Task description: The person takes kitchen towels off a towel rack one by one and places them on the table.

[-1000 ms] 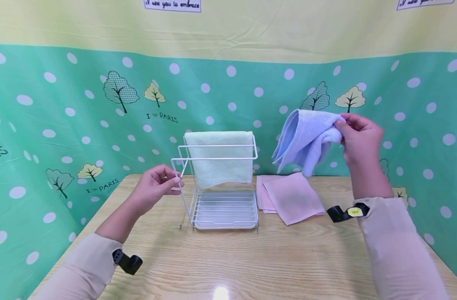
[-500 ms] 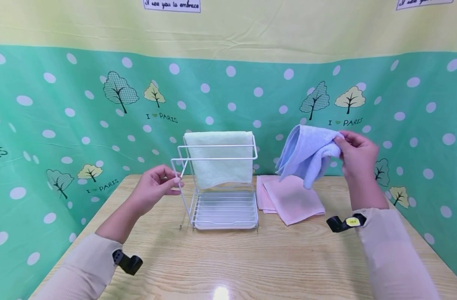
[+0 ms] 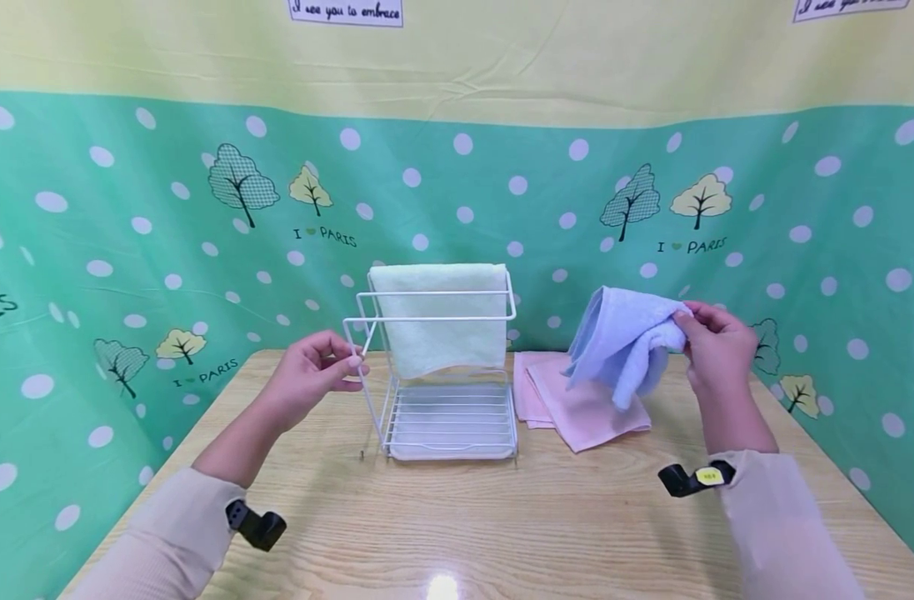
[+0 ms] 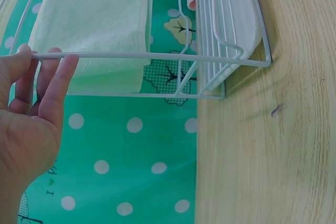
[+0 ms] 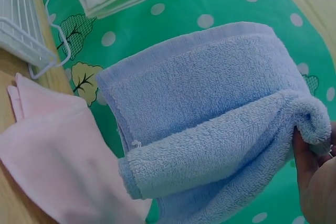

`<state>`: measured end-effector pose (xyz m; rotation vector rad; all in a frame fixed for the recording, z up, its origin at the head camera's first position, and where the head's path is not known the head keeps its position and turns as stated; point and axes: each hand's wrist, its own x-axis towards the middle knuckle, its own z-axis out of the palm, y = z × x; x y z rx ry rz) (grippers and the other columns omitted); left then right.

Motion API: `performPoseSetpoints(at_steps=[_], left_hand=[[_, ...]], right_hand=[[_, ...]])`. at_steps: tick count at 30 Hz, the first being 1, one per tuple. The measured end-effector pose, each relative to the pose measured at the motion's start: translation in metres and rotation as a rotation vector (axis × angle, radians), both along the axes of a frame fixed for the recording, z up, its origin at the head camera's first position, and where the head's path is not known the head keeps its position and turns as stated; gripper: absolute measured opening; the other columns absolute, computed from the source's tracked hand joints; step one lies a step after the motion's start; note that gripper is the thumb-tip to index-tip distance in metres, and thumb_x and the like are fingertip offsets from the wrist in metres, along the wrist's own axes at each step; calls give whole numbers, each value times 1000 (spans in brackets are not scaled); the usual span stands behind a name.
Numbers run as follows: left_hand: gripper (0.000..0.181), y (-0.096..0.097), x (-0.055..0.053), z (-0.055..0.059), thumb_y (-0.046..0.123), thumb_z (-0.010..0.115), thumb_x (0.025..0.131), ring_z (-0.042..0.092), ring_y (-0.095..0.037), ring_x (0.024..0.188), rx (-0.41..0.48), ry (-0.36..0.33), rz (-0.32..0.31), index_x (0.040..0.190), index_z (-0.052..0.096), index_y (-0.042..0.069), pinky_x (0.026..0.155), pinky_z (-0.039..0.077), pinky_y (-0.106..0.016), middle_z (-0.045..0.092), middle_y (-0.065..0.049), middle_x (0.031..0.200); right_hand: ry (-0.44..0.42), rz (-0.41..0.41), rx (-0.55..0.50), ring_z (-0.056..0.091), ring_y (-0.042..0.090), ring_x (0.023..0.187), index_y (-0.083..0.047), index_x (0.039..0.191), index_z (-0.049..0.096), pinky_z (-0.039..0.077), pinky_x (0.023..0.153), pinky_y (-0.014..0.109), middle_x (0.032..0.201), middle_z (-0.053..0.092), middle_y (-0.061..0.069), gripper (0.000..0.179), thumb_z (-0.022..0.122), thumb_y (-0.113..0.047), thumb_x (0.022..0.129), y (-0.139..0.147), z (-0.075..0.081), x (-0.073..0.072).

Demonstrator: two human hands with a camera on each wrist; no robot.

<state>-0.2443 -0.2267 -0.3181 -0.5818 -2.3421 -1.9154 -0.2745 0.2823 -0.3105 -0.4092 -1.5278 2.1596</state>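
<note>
My left hand (image 3: pixel 314 365) pinches the left upright of a white wire rack (image 3: pixel 447 318) between thumb and fingertips. Over the rack's back bar hangs a pale green towel (image 3: pixel 442 342). A blue towel (image 3: pixel 627 337) dangles from my right hand (image 3: pixel 721 342), which pinches one corner of it; the cloth droops in folds, as the right wrist view shows up close. Below and behind the blue towel, in the head view, folded pink towels (image 3: pixel 576 417) lie on the table right of the rack, partly covered by it.
At the rack's base is a slatted shelf over a white tray (image 3: pixel 451 452), standing on the wooden table (image 3: pixel 457 525). A green and yellow printed curtain (image 3: pixel 457 192) hangs along the back and both sides.
My right hand has come down with the blue towel, which now overlaps the pink towels in the head view. My left hand and the rack have stayed in place.
</note>
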Motion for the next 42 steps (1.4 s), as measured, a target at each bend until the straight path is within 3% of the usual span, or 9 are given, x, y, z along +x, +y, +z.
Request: performPoseSetpoints(at_steps=[11, 18, 25, 30, 37, 42], left_hand=[[24, 0, 0, 0, 9, 65, 94, 70, -20, 89, -11, -3, 5, 101, 53, -10, 78, 61, -42, 66, -9, 99], [25, 0, 1, 1, 9, 65, 94, 69, -21, 90, -7, -4, 1, 101, 53, -11, 78, 60, -42, 66, -9, 99], [22, 0, 1, 2, 8, 64, 95, 69, -25, 92, -18, -9, 10, 101, 53, -10, 78, 60, -42, 66, -9, 99], [24, 2, 1, 1, 9, 64, 95, 69, -25, 93, -24, -17, 17, 101, 53, -10, 79, 60, -42, 65, -14, 101], [22, 2, 1, 1, 9, 65, 94, 69, -28, 94, -26, -20, 15, 100, 53, -9, 79, 60, -42, 62, -23, 105], [22, 2, 1, 1, 8, 65, 94, 69, -25, 92, -32, -15, 20, 101, 53, -10, 79, 60, -42, 64, -17, 102]], right_hand=[[-108, -16, -11, 58, 11, 93, -14, 114, 70, 58, 69, 15, 109, 54, 0, 30, 75, -13, 85, 30, -27, 4], [-162, -53, -47, 57, 11, 89, -16, 108, 72, 58, 64, 16, 107, 53, -1, 26, 77, -10, 83, 53, -41, 4], [-198, -55, 17, 58, 7, 82, -21, 96, 73, 57, 60, 15, 101, 55, -3, 17, 78, -11, 83, 74, -50, 4], [-239, -12, 162, 57, 3, 77, -23, 94, 72, 56, 58, 13, 96, 55, -6, 14, 77, -13, 85, 92, -58, 3], [-393, 64, 515, 51, 3, 84, -29, 107, 64, 53, 62, 11, 101, 49, -12, 21, 70, -37, 89, 117, -73, 5], [-394, 86, 591, 49, 1, 83, -31, 103, 64, 52, 62, 10, 95, 50, -18, 20, 72, -42, 88, 129, -78, 8]])
